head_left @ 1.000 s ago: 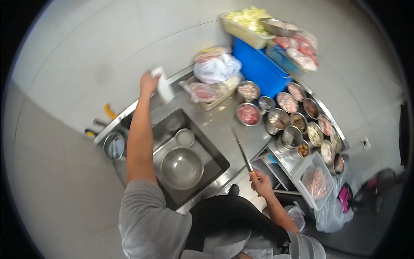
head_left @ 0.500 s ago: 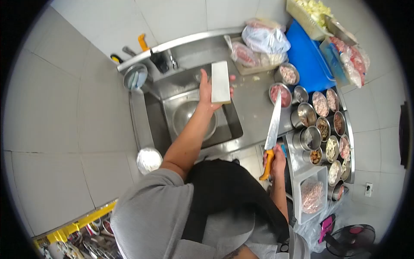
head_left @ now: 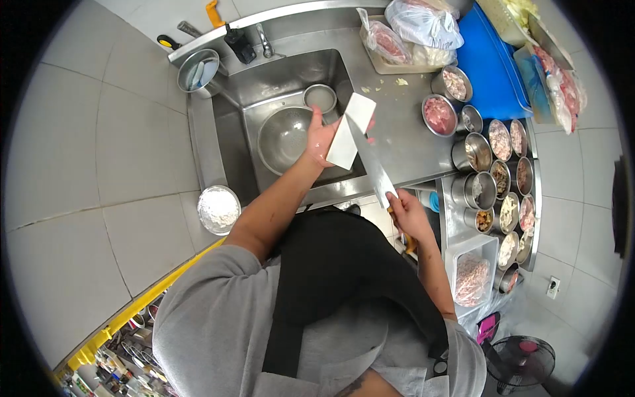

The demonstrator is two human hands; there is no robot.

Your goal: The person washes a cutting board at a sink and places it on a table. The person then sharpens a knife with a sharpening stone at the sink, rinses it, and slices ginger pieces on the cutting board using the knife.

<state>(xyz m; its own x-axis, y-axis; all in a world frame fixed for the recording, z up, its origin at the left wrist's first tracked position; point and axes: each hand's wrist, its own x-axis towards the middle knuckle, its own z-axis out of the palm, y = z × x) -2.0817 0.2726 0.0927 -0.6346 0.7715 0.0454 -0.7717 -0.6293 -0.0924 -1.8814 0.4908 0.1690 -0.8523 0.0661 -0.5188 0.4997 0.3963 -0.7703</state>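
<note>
A white rectangular block (head_left: pixel 342 147) rests across the palm of my left hand (head_left: pixel 320 140), its fingers wrapped round the far side, above the sink's right edge. My right hand (head_left: pixel 411 216) grips the orange handle of a large knife (head_left: pixel 375 165). The knife's blade points up and to the left, and its tip end lies over the upper part of the block. Whether the whole edge touches the block cannot be made out. Below my left hand, a metal bowl (head_left: pixel 280 140) and a smaller round bowl (head_left: pixel 320 98) sit in the sink (head_left: pixel 231 142).
Many metal containers of meat and other food (head_left: pixel 439 115) fill the right side of the counter. Behind them stands a blue bin (head_left: pixel 491 66). A tray (head_left: pixel 383 65) holds bagged meat. A bowl of white stuff (head_left: pixel 219 210) is at the sink's lower left.
My left hand has brought the white block from the back wall to above the sink. My right hand has raised the knife and moved it left, so the blade now overlaps the block.
</note>
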